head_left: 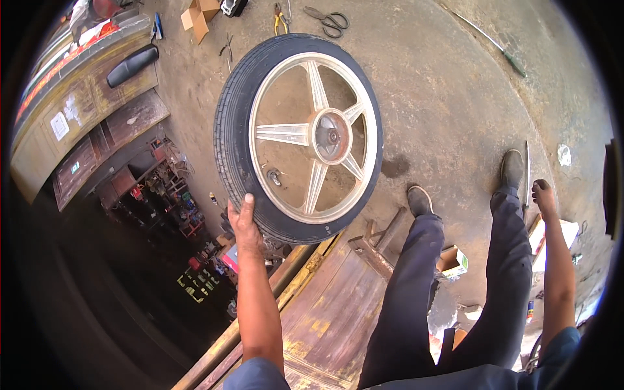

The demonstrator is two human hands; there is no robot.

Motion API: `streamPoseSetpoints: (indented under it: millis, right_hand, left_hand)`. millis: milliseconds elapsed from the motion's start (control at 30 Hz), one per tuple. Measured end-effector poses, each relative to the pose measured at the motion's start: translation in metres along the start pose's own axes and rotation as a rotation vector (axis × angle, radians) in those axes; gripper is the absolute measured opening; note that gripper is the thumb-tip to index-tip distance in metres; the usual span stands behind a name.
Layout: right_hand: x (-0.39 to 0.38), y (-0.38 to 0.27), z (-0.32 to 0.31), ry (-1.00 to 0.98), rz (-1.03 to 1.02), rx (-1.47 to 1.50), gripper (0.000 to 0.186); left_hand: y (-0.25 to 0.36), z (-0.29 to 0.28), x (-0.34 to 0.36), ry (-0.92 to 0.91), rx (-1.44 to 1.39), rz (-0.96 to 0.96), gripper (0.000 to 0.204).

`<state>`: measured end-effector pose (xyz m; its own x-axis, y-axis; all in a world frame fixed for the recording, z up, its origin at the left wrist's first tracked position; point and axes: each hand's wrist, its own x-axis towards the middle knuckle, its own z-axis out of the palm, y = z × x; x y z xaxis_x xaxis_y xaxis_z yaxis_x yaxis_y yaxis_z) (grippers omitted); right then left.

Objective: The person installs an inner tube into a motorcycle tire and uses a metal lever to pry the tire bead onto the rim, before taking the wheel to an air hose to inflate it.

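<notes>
A motorcycle wheel (332, 135) with a five-spoke pale alloy rim and a black tyre (235, 140) is tilted up in front of me. My left hand (245, 224) grips the tyre at its lower left edge, thumb on the sidewall and fingers behind, partly hidden. Out to the right, apart from the wheel, my right hand (543, 197) hangs with its fingers curled in, and no object shows in them. Just left of it a thin metal rod (528, 170) runs beside my boot, seemingly not touched.
Shears (331, 23), yellow-handled pliers (281, 21) and a long screwdriver (497, 47) lie on the floor beyond the wheel. A wooden bench (331, 292) stands at lower left. A small open box (452, 261) sits between my legs. Cluttered shelves (175, 195) are at left.
</notes>
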<state>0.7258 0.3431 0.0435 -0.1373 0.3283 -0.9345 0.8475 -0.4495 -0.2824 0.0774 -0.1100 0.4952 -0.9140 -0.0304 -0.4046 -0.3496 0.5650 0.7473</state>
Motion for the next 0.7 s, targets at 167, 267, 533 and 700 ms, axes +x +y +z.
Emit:
streamPoseSetpoints:
  millis: [167,267,533,700]
  right_hand:
    - [-0.034,-0.196,0.074,-0.134,-0.093,0.064,0.030]
    - [-0.080,-0.302,0.149,-0.180,-0.226,-0.032,0.031]
    - [-0.146,-0.416,0.336,-0.291,-0.180,-0.073,0.032]
    - [-0.109,-0.412,0.431,-0.368,0.085,0.211,0.044]
  left_hand:
    - [0.005,-0.005,0.009,-0.002,-0.007,0.007,0.046]
    - [0.014,-0.019,0.020,-0.089,-0.017,0.056,0.042]
    - [-0.002,-0.048,0.054,-0.167,-0.131,-0.004,0.056]
    - [-0.016,-0.058,0.069,-0.143,-0.131,-0.074,0.063]
